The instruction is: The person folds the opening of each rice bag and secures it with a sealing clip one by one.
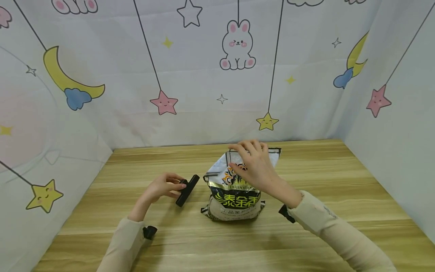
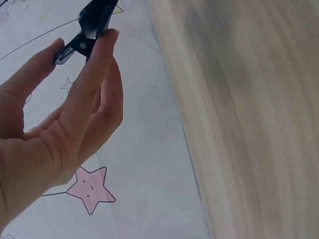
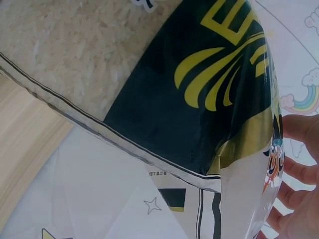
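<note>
A long black clip (image 1: 187, 190) is pinched between the thumb and fingers of my left hand (image 1: 165, 187), left of the bag. In the left wrist view, the clip (image 2: 94, 22) shows its levers between thumb and fingertips. A printed plastic bag of rice (image 1: 234, 206) stands upright on the table, its pale upper part slanting back. My right hand (image 1: 255, 162) is at that upper part, fingers bent loosely near the top edge. In the right wrist view, the right hand's fingers (image 3: 291, 172) touch the bag's printed face, and grains show through its transparent window (image 3: 84, 55).
The wood-grain table (image 1: 210, 249) runs back to a white cloth backdrop (image 1: 197, 71) printed with stars, moons and a rabbit. White cloth (image 1: 401, 151) also closes off the right side. A dark wrist mount (image 1: 286, 214) sits at the right sleeve.
</note>
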`<state>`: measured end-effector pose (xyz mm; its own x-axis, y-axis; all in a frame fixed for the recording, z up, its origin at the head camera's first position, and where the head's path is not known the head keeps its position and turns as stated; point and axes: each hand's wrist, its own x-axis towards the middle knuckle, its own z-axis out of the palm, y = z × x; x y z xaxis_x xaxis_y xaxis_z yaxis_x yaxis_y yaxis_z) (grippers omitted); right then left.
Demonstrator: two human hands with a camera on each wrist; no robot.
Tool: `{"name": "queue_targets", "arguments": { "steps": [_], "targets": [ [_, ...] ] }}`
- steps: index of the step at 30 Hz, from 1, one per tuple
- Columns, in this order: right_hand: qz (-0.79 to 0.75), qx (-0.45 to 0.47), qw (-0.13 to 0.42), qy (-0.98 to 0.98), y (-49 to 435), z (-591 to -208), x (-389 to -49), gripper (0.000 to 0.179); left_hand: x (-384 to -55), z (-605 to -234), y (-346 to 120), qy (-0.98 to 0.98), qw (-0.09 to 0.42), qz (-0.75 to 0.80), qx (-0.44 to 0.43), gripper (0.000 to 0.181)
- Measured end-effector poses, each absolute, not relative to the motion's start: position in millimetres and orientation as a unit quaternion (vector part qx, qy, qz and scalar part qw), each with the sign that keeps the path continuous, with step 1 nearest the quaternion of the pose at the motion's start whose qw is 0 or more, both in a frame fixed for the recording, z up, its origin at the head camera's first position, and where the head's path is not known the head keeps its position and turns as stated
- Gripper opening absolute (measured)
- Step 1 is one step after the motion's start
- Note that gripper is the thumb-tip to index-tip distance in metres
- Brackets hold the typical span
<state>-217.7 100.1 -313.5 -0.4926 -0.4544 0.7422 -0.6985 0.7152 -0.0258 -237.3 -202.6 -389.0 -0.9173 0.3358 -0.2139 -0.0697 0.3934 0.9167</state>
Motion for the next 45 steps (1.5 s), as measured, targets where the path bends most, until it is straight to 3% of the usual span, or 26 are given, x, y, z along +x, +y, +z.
{"name": "queue_targets", "arguments": {
  "steps": [31, 45],
  "targets": [
    [0.175, 0.336, 0.372, -0.847, 99, -315, -219, 0.043, -218, -346, -176, 0.786, 0.019, 0.61, 0.094, 0.042],
    [0.177, 0.338, 0.374, -0.845, 102, -316, -224, 0.043, -219, -335, -158, 0.768, 0.004, 0.628, 0.126, 0.04]
  ]
}}
